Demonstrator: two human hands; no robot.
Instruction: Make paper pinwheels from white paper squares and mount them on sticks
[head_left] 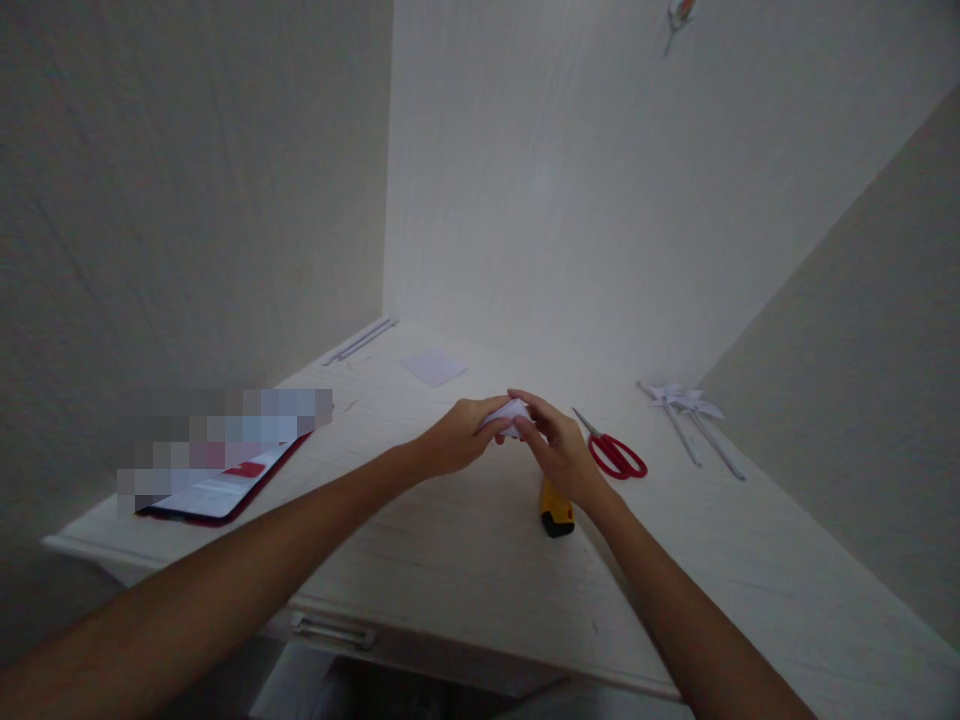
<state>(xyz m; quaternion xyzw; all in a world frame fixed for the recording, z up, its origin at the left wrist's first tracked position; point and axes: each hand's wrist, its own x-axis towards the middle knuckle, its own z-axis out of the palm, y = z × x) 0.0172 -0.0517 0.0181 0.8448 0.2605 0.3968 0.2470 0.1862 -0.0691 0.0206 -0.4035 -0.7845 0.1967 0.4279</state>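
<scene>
both hands pinch a small folded white paper above the middle of the desk.

nearest, a drawer handle (334,630) sits under the desk (465,570) edge; a yellow cutter (556,508) lies just under the right wrist. the left hand (450,440) and right hand (559,450) close fingertips on the paper piece (508,415), held between them. to crease it well, i judge, keep edges aligned and press firmly. beyond: red scissors (619,455), a paper square (433,366), paper pinwheels (694,415) at right.

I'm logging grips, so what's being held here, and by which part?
A small white folded paper, pinched at its two ends: the left hand holds the left end, the right hand the right.
</scene>
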